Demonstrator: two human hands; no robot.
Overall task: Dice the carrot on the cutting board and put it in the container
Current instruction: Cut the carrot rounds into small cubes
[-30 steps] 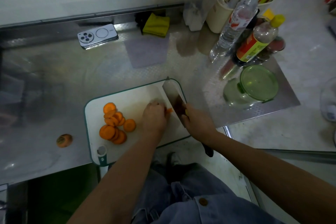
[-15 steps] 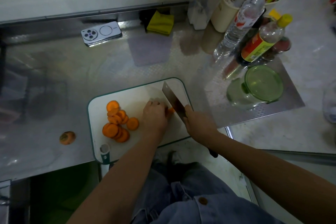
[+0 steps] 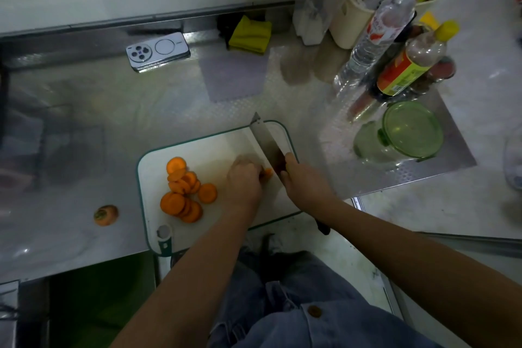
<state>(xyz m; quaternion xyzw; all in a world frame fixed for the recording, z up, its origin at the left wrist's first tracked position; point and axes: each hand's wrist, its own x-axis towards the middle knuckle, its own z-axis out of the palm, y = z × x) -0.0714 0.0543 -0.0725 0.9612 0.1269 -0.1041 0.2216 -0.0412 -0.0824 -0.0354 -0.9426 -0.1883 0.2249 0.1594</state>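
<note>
the carrot piece (image 3: 267, 174) being cut is a small orange stub on the right half of the white cutting board (image 3: 209, 155). only its end shows, between the two hands. the left hand (image 3: 244, 182) lies over it with fingers curled down, holding it against the board. just right of the stub stands the broad blade of a cleaver (image 3: 268, 144), its edge on the board and its tip reaching past the board's far rim. the right hand (image 3: 305, 182) is wrapped round the cleaver's handle, whose dark end sticks out behind the wrist and over the board's near edge.

on the left half of the board lies a loose heap of carrot slices (image 3: 183, 191), round coins overlapping one another, well apart from the blade. the board has a green rim and a tab handle at its near left corner that overhangs the tabletop (image 3: 84, 110).

the container (image 3: 370, 144), clear glass with a green lid (image 3: 412, 128), stands on the tabletop to the right of the board, apart from it; whether the lid is seated i cannot tell. a carrot top (image 3: 106, 215) lies alone on the tabletop left of the board.

farther back are a clear water bottle (image 3: 375, 34) and a yellow-capped sauce bottle (image 3: 412, 65) beside the container, a yellow cloth (image 3: 250, 34), and a phone (image 3: 158, 51) lying face down. blue jeans (image 3: 296, 305) show below the arms.
</note>
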